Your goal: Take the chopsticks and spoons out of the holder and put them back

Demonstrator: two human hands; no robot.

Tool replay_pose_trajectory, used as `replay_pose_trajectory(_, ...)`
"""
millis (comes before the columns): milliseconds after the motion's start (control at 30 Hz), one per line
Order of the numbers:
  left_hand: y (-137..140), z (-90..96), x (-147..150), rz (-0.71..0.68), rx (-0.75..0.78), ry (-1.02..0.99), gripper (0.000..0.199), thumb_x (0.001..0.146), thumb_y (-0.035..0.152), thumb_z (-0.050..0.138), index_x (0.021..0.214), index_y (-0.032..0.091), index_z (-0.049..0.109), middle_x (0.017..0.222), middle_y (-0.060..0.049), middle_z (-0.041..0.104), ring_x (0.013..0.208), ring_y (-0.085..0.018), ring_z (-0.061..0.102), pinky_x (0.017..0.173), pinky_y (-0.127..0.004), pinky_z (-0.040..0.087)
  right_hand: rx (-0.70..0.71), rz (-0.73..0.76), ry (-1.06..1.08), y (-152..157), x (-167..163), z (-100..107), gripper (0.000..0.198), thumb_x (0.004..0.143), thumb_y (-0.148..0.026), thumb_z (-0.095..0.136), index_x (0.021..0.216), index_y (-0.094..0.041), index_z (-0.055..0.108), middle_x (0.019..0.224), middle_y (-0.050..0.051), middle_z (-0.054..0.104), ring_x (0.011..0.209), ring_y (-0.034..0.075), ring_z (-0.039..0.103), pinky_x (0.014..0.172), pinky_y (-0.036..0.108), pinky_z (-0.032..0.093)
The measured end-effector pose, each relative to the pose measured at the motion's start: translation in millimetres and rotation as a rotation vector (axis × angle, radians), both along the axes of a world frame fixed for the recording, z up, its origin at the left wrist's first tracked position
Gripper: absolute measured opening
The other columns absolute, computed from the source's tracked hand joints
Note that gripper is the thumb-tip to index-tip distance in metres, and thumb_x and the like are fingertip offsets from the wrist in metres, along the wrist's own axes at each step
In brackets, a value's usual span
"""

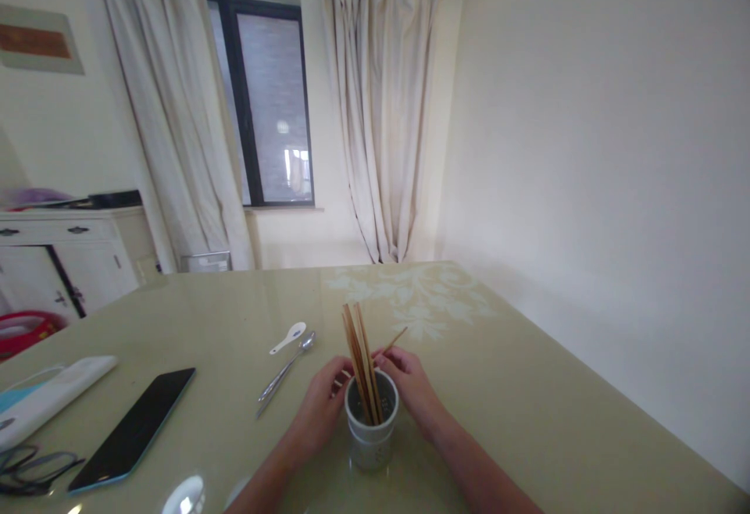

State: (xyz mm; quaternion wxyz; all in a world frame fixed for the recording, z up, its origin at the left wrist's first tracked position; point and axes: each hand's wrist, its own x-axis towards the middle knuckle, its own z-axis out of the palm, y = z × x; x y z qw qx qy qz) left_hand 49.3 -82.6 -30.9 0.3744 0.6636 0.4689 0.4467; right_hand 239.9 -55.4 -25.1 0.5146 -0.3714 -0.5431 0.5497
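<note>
A pale ceramic cup (373, 440) stands upright near the table's front edge, with several wooden chopsticks (358, 334) leaning in it. Behind the cup's right rim, my right hand (408, 377) pinches another thin wooden chopstick (399, 336), which slants up to the right. Curled beside the cup's left rim is my left hand (328, 389); the chopsticks and cup partly hide its fingertips, and what they hold cannot be made out. Left of my hands lie a white ceramic spoon (290, 337) and a metal spoon (305, 344), with another slim metal utensil (270, 397) against its handle.
A dark-screened phone (134, 428), a white device (64, 389) and a tangle of cable or glasses (35, 469) lie at left on the glossy table (527, 405). A shiny rounded object (184, 496) sits at the front edge. A wall (615, 186) runs along the right side.
</note>
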Motion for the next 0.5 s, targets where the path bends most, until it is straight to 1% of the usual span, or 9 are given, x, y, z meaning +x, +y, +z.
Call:
replay_pose_trajectory(67,4,2.0,-6,0.028,0.038,0.057,0.034,0.098,0.05,0.053,0.1,0.023,0.074,0.102,-0.008,0.081,0.092,-0.025,0.075,0.079,-0.034,0.059,0.044,-0.121,0.06,-1,4,10,0.047,0.079,-0.063,0.084,0.091,-0.018,0.078,0.088,0.008,0.08,0.076,0.024,0.073,0.067,0.032,0.054)
replay_pose_trajectory(133,10,3.2,-20,0.148,0.094,0.198,0.035,0.1,0.048,0.048,0.103,0.024,0.075,0.105,-0.008,0.081,0.098,-0.026,0.075,0.085,-0.036,0.059,0.095,-0.257,0.13,1,16,21,0.048,0.082,-0.065,0.081,0.095,-0.02,0.076,0.092,0.009,0.081,0.076,0.023,0.072,0.065,0.032,0.053)
replay_pose_trajectory(200,16,2.1,-40,0.335,0.156,0.419,0.032,0.101,0.04,0.047,0.105,0.024,0.075,0.11,-0.009,0.079,0.105,-0.027,0.073,0.095,-0.039,0.056,0.148,-0.368,0.196,4,35,33,0.048,0.085,-0.067,0.078,0.102,-0.022,0.073,0.097,0.008,0.08,0.082,0.022,0.071,0.071,0.031,0.054)
replay_pose_trajectory(267,19,-0.8,-60,0.492,0.189,0.679,0.031,0.101,0.027,0.045,0.109,0.022,0.074,0.116,-0.011,0.077,0.113,-0.029,0.069,0.104,-0.043,0.053,0.224,-0.475,0.309,6,54,43,0.048,0.084,-0.065,0.08,0.106,-0.023,0.074,0.092,0.005,0.078,0.082,0.019,0.069,0.076,0.031,0.055)
replay_pose_trajectory(300,20,-2.6,-69,0.542,0.184,0.8,0.032,0.101,0.023,0.045,0.112,0.021,0.074,0.119,-0.012,0.076,0.115,-0.03,0.068,0.106,-0.043,0.051,0.257,-0.498,0.365,5,61,47,0.047,0.083,-0.063,0.082,0.108,-0.024,0.075,0.089,0.004,0.077,0.081,0.018,0.068,0.077,0.031,0.055)
replay_pose_trajectory(367,20,-5.8,-80,0.586,0.132,0.992,0.033,0.101,0.018,0.044,0.116,0.019,0.074,0.12,-0.013,0.075,0.116,-0.03,0.068,0.104,-0.042,0.051,0.309,-0.495,0.411,2,69,52,0.045,0.083,-0.059,0.084,0.11,-0.024,0.077,0.084,0.003,0.075,0.078,0.016,0.066,0.077,0.03,0.055)
replay_pose_trajectory(400,20,-6.9,-84,0.593,0.098,1.053,0.033,0.102,0.018,0.044,0.116,0.019,0.074,0.12,-0.013,0.075,0.115,-0.029,0.068,0.102,-0.04,0.052,0.328,-0.469,0.386,0,68,53,0.043,0.085,-0.058,0.084,0.111,-0.024,0.079,0.083,0.003,0.075,0.076,0.016,0.065,0.076,0.029,0.055)
replay_pose_trajectory(467,19,-8.2,-86,0.594,0.04,1.1,0.03,0.103,0.019,0.045,0.112,0.021,0.074,0.119,-0.012,0.075,0.115,-0.028,0.068,0.099,-0.037,0.053,0.359,-0.391,0.267,-7,61,52,0.04,0.089,-0.055,0.081,0.114,-0.023,0.081,0.082,0.003,0.075,0.074,0.016,0.065,0.074,0.03,0.055)
replay_pose_trajectory(500,20,-8.5,-87,0.589,0.017,1.077,0.029,0.103,0.02,0.045,0.109,0.022,0.074,0.119,-0.011,0.075,0.115,-0.028,0.068,0.099,-0.036,0.052,0.369,-0.34,0.195,-10,55,51,0.04,0.091,-0.055,0.079,0.115,-0.023,0.082,0.081,0.003,0.075,0.073,0.016,0.064,0.074,0.03,0.056)
